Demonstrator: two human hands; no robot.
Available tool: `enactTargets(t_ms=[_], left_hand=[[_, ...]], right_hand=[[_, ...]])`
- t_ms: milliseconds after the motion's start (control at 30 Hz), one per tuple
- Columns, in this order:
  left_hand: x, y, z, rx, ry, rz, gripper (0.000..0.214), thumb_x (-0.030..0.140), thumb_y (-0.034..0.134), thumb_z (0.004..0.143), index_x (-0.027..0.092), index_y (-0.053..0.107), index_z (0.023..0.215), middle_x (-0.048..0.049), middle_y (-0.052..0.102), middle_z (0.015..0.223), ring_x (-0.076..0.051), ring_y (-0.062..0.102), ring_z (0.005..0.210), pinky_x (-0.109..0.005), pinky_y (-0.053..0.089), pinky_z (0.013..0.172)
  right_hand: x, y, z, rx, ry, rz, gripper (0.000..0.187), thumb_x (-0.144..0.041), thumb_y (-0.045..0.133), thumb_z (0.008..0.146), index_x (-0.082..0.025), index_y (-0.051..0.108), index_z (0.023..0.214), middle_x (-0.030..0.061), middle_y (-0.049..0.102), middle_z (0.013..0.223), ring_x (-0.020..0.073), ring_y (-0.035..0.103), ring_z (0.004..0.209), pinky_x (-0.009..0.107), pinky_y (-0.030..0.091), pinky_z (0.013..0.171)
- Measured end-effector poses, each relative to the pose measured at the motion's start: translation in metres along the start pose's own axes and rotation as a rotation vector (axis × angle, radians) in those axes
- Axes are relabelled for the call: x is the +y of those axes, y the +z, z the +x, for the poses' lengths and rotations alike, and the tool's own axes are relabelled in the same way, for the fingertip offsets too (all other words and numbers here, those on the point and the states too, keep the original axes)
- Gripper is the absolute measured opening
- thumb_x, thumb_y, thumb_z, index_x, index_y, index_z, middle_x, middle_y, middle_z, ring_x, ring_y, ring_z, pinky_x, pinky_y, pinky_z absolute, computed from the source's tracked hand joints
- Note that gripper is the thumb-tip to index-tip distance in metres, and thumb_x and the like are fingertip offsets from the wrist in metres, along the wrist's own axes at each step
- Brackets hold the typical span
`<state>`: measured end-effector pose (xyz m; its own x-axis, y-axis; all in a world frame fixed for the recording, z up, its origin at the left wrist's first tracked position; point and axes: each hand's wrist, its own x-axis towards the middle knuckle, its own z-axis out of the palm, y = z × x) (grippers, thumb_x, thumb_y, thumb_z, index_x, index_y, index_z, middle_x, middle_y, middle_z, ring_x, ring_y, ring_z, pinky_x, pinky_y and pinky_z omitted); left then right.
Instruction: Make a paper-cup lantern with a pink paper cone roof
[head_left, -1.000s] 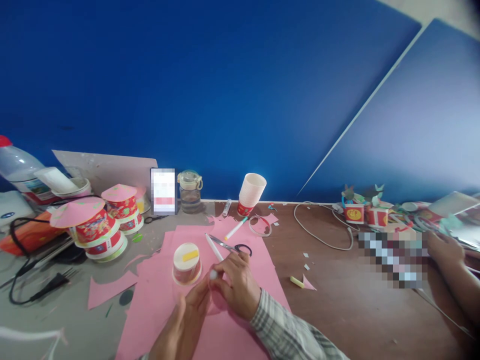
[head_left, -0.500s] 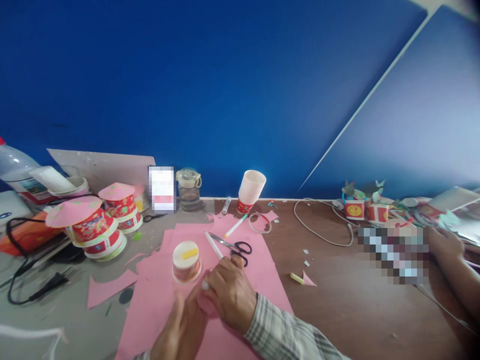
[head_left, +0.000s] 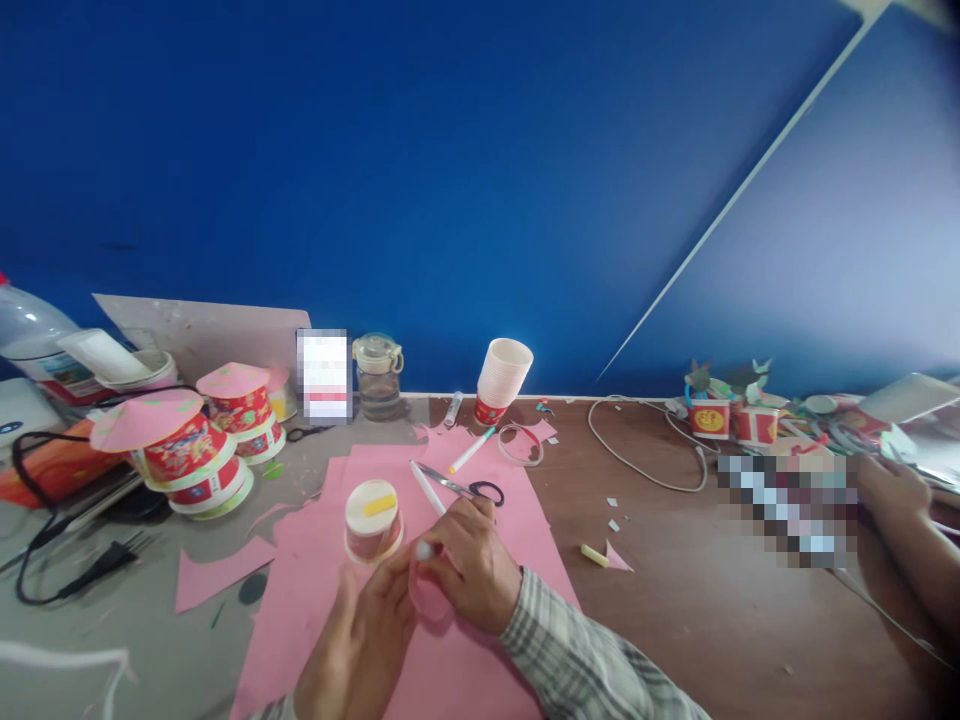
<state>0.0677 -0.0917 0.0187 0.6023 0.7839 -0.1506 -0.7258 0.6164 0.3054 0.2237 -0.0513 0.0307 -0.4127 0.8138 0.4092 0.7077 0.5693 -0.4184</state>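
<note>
My right hand point(head_left: 469, 570) and my left hand point(head_left: 367, 635) meet over a large pink paper sheet point(head_left: 315, 590) on the table. Between them they pinch a small curved pink paper piece point(head_left: 429, 598), and a small white tip point(head_left: 424, 549) shows at the fingertips. An upturned paper cup point(head_left: 373, 521) with a yellow strip on its base stands just left of my fingers. Black-handled scissors point(head_left: 461, 488) and a white pen point(head_left: 427, 487) lie just beyond my right hand.
Decorated cups with pink cone roofs point(head_left: 187, 440) stand at the left beside a black cable point(head_left: 52, 560). A stack of paper cups point(head_left: 501, 382), a glass jar point(head_left: 377, 376) and a marker point(head_left: 472, 452) sit by the blue wall. Another person's hand point(head_left: 896, 500) works at the right.
My hands dipped toward the sheet and came back up a little, still pinching the pink piece. The view shifted slightly; the scissors and cup stayed put.
</note>
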Motion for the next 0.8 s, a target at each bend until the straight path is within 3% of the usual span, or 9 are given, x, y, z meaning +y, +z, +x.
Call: enactTargets(t_ms=[100, 267, 600, 800], left_hand=[[0.007, -0.016, 0.019, -0.036, -0.003, -0.07, 0.06, 0.063, 0.035, 0.067, 0.023, 0.056, 0.105, -0.0043, 0.067, 0.104, -0.023, 0.04, 0.115, -0.038, 0.027, 0.1], [0.004, -0.009, 0.016, -0.058, 0.0, -0.105, 0.056, 0.059, 0.035, 0.07, 0.022, 0.055, 0.106, -0.0053, 0.064, 0.107, -0.024, 0.039, 0.115, -0.041, 0.025, 0.101], [-0.004, -0.01, 0.014, -0.055, 0.097, -0.042, 0.054, 0.058, 0.028, 0.073, 0.027, 0.047, 0.113, -0.0007, 0.058, 0.117, -0.021, 0.032, 0.12, -0.039, 0.019, 0.104], [-0.007, -0.025, 0.01, -0.049, 0.035, -0.034, 0.06, 0.063, 0.025, 0.069, 0.031, 0.041, 0.117, 0.0055, 0.054, 0.122, -0.016, 0.022, 0.124, -0.031, 0.016, 0.106]], right_hand=[[-0.008, -0.006, 0.0, -0.028, -0.145, -0.119, 0.01, -0.024, 0.055, 0.086, -0.019, 0.053, 0.077, -0.0033, 0.063, 0.072, 0.015, 0.053, 0.073, 0.032, 0.029, 0.07], [-0.023, -0.012, -0.003, -0.131, -0.286, -0.288, 0.016, -0.016, 0.044, 0.09, -0.019, 0.053, 0.077, -0.0025, 0.061, 0.071, 0.0146, 0.051, 0.071, 0.034, 0.027, 0.07], [-0.021, 0.003, -0.004, 0.009, -0.109, -0.257, 0.013, -0.02, 0.054, 0.083, -0.019, 0.053, 0.071, -0.0017, 0.059, 0.067, 0.0171, 0.051, 0.069, 0.032, 0.027, 0.068], [-0.015, 0.014, -0.008, 0.061, 0.06, -0.078, 0.008, -0.019, 0.059, 0.077, -0.02, 0.053, 0.071, -0.003, 0.059, 0.065, 0.0175, 0.053, 0.068, 0.03, 0.031, 0.066]])
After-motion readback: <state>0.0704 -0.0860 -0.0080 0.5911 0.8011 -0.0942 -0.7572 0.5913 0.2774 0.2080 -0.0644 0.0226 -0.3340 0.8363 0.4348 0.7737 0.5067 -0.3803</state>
